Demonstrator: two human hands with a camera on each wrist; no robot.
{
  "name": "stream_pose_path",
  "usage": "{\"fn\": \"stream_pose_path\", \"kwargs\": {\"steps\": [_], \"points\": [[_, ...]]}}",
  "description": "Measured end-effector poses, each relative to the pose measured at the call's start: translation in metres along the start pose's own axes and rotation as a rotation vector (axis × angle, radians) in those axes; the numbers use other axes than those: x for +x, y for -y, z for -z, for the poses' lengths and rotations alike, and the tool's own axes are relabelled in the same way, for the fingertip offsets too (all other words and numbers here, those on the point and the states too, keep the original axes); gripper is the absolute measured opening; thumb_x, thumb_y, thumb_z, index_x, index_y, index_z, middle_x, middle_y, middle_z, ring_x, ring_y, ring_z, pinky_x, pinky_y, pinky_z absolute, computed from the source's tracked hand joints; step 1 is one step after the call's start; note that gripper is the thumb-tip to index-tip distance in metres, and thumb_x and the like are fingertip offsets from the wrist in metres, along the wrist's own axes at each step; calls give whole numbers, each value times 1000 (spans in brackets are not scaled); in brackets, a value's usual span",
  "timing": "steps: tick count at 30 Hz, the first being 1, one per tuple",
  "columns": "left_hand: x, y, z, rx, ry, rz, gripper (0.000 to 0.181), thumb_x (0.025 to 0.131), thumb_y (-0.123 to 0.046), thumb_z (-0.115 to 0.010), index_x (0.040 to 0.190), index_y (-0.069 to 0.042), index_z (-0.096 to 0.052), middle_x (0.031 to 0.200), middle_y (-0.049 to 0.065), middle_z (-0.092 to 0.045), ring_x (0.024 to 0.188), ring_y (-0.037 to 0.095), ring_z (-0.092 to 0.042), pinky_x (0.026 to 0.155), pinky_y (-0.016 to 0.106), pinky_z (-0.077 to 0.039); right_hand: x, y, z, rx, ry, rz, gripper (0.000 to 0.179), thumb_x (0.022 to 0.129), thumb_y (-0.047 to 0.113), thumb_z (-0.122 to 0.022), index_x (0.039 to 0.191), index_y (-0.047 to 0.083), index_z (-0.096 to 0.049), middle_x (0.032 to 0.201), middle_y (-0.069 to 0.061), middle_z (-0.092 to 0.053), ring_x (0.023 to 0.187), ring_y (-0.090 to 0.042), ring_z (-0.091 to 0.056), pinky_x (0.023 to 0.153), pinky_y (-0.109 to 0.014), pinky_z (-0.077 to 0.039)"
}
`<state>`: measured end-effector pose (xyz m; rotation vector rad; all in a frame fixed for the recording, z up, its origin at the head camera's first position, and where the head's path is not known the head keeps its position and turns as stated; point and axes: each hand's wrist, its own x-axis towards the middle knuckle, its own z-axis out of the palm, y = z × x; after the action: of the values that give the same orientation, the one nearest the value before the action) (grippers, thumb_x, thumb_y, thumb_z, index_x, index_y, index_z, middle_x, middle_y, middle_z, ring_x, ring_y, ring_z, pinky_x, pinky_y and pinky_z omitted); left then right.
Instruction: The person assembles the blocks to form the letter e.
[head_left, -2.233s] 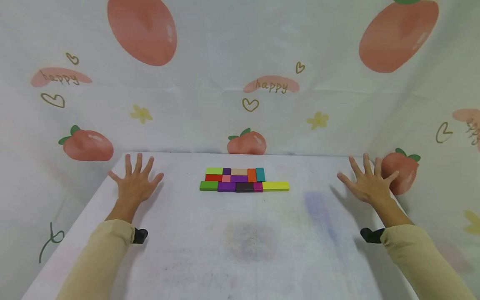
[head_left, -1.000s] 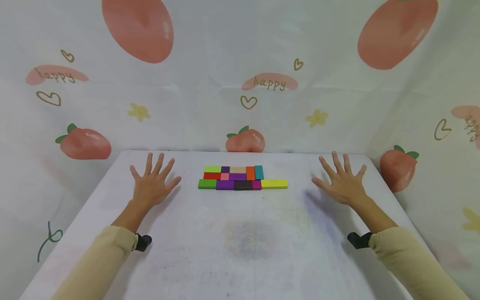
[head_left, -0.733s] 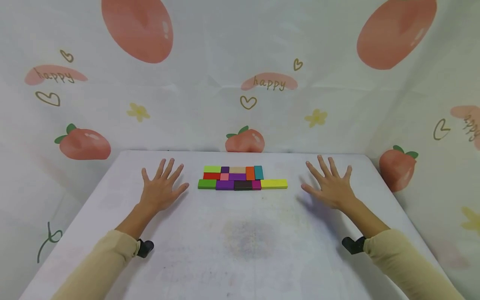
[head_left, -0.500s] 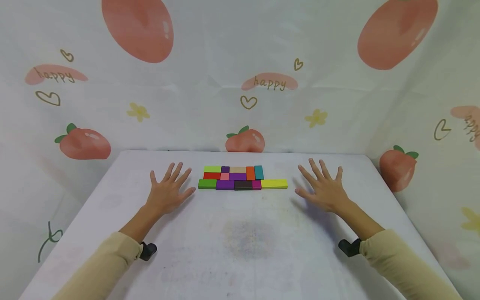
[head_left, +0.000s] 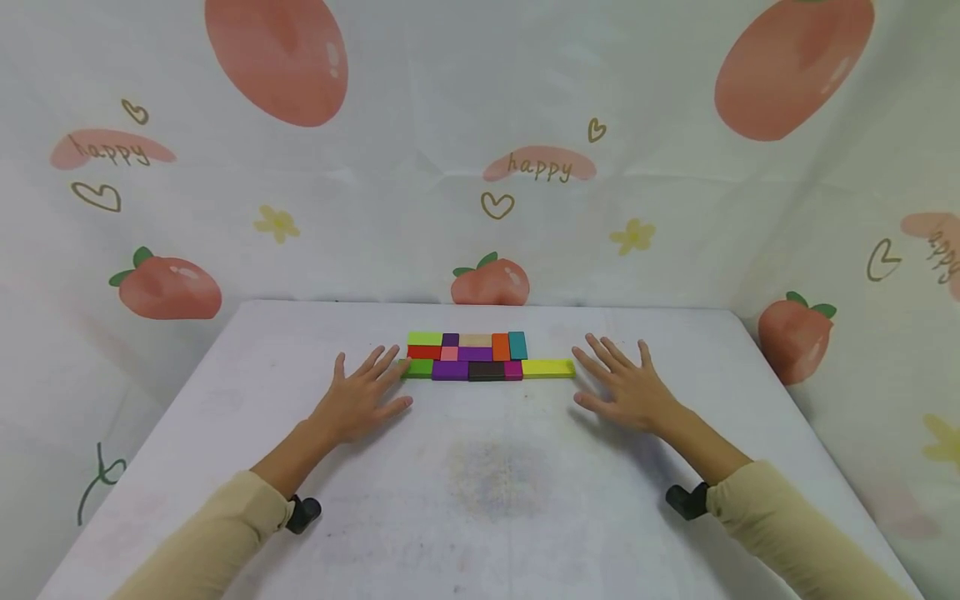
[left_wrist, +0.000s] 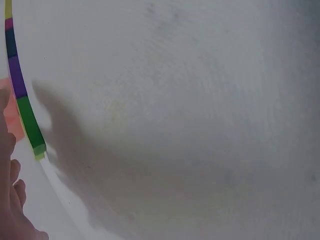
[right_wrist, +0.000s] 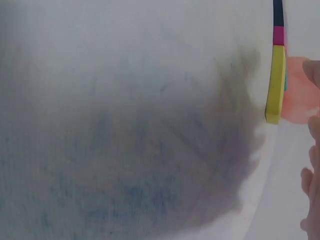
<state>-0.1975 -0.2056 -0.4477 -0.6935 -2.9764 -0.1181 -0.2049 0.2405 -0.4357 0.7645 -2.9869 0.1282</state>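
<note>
Flat coloured blocks lie side by side near the far edge of the table. Their front row runs from a green block (head_left: 420, 369) through a purple block (head_left: 451, 371), a black block (head_left: 487, 372) and a magenta block (head_left: 513, 371) to a long yellow block (head_left: 548, 369). My left hand (head_left: 356, 404), fingers spread, hovers at the row's left end; one fingertip overlaps the green block's corner, and contact cannot be told. My right hand (head_left: 632, 393), also spread and holding nothing, is beside the yellow block's right end. Both wrist views show only parts of the fingers.
Behind the front row lie more blocks, among them a red block (head_left: 423, 352), a beige block (head_left: 476, 340), an orange block (head_left: 501, 347) and a teal block (head_left: 517, 345). A fruit-printed cloth (head_left: 390, 242) hangs behind the white table (head_left: 495, 533).
Both hands have come inward from the table's sides toward the two ends of the block row, and a little nearer to me. The blocks have stayed in place.
</note>
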Motion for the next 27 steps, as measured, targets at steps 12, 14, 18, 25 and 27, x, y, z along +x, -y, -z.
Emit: {"fn": "stream_pose_path", "kwargs": {"steps": [12,14,18,25,27], "points": [[0,-2,-3,-84,79,-63,67,98,-51,-52,153,-15,-40,161,12,-29,147,36,-28,110,73,-14,3,11,-6,105,57,118,76,96,55,-52,157,14,-32,162,-10,-27,148,-34,-26,116,-64,-15],[0,-2,-4,-81,79,-67,67,98,-52,-52,153,-15,-41,161,12,-30,146,36,-29,111,72,-15,3,12,-7,111,74,127,76,96,55,-53,156,12,-33,161,-11,-29,148,-34,-26,116,-63,-17],[-2,-2,-5,-83,70,-78,67,99,-51,-52,153,-13,-41,159,13,-34,145,37,-32,110,71,-19,4,14,-8,118,115,126,76,97,53,-54,156,10,-33,160,-10,-32,147,-32,-28,118,-58,-18],[-3,-2,-4,-105,89,-86,71,98,-52,-52,153,-9,-39,158,13,-35,146,37,-30,112,69,-19,1,15,-7,112,117,140,75,97,51,-54,155,8,-35,158,-12,-35,146,-31,-32,117,-58,-22],[-3,-3,-2,-109,94,-86,71,98,-52,-52,153,-10,-39,158,12,-36,146,36,-30,112,69,-20,-2,15,-7,108,107,147,75,96,50,-56,154,8,-36,158,-12,-36,145,-31,-33,116,-58,-23]]}}
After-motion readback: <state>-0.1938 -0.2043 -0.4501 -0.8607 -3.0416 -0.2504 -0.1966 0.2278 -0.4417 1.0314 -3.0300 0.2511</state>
